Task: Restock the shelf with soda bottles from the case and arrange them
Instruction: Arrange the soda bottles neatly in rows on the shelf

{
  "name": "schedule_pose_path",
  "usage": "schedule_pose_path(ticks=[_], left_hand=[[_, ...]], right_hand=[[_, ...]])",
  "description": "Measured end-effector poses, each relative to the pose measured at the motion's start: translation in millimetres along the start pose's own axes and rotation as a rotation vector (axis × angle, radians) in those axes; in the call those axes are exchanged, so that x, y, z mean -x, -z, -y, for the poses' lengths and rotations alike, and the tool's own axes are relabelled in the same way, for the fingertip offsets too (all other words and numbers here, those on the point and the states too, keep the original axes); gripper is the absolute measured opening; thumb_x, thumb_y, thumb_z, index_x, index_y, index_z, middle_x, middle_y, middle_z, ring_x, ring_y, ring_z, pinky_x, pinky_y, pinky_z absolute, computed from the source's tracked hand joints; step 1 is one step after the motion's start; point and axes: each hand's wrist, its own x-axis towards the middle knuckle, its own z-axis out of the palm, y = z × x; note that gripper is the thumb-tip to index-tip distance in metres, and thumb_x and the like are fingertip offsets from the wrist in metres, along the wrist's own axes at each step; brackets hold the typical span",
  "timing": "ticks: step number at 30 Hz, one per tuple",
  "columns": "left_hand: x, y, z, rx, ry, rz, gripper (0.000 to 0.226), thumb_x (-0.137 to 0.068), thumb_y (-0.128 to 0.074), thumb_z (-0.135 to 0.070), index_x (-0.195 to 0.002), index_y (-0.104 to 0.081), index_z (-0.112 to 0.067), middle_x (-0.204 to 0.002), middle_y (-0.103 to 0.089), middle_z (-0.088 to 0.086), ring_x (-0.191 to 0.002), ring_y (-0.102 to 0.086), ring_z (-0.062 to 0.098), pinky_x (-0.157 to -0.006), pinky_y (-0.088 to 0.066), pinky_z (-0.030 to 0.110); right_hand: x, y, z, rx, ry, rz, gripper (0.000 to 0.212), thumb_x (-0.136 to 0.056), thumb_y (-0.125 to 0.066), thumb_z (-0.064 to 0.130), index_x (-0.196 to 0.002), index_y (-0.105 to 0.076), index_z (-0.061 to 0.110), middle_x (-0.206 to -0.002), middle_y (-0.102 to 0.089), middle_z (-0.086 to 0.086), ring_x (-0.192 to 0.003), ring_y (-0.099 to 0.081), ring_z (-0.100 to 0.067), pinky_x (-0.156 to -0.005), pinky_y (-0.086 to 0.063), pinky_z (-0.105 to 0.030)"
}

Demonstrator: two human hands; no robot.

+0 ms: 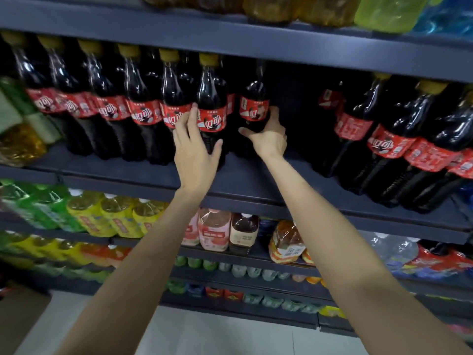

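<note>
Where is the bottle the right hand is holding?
In the head view, the bottle stands mid-shelf, set back, just right of the front bottle under the left hand. To its right lies a dark gap.

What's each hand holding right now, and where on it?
The right hand grips a cola bottle around its lower body, just below the red label. The left hand rests open against the neighbouring bottle, not gripping.
</note>
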Motion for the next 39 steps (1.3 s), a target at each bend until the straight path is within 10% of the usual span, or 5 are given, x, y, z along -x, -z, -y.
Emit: schedule_pose_path(ticks=[13,17,23,32,39], left_hand=[[20,-6,-21,0.294,-0.07,-0.121,0.046,-0.083,-0.056,-0.003,-0.129,-0.049,-0.003,-0.127,-0.048,0.013,-0.117,-0.045,0.026,-0.093,-0.045,0.044],[26,-21,-65,0.519,-0.176,0.12,0.034,-0.088,-0.056,-0.005,-0.122,-0.054,-0.009,-0.114,-0.056,0.001,-0.107,-0.052,0.018,-0.091,-0.045,0.031],[19,-95,-141,0.704,0.144,0.691,0.059,-0.083,-0.071,-0.02,-0.135,-0.043,-0.015,-0.13,-0.053,0.003,-0.125,-0.045,0.016,-0.106,-0.036,0.033],[11,-151,-170,0.752,0.124,0.641,0.079,-0.076,-0.079,-0.029,-0.141,-0.037,-0.011,-0.137,-0.047,0.011,-0.124,-0.047,0.019,-0.104,-0.04,0.033],[1,-126,-131,0.949,0.039,0.909,0.076,-0.088,-0.065,-0.017,-0.148,-0.018,-0.014,-0.14,-0.045,0.004,-0.128,-0.044,0.01,-0.107,-0.035,0.018]], right_hand=[[8,3,-9,0.025,0.097,0.035,0.08,-0.075,-0.076,0.038,-0.14,-0.035,0.014,-0.134,-0.051,-0.011,-0.119,-0.052,-0.026,-0.094,-0.047,-0.039],[43,48,-40,0.026,0.178,-0.098,0.048,-0.086,-0.065,0.035,-0.128,-0.051,0.019,-0.124,-0.057,-0.003,-0.106,-0.058,-0.014,-0.087,-0.051,-0.034],[87,108,-91,0.339,0.134,-0.355,0.035,-0.09,-0.056,0.015,-0.125,-0.052,0.013,-0.116,-0.06,-0.006,-0.111,-0.049,-0.025,-0.09,-0.043,-0.036],[89,139,-122,0.408,-0.01,-0.513,0.036,-0.088,-0.058,0.016,-0.122,-0.05,0.01,-0.116,-0.053,-0.011,-0.106,-0.05,-0.028,-0.084,-0.045,-0.04],[83,139,-118,0.253,-0.133,-0.603,0.057,-0.087,-0.065,0.033,-0.132,-0.039,0.01,-0.129,-0.047,-0.007,-0.119,-0.048,-0.024,-0.084,-0.045,-0.037]])
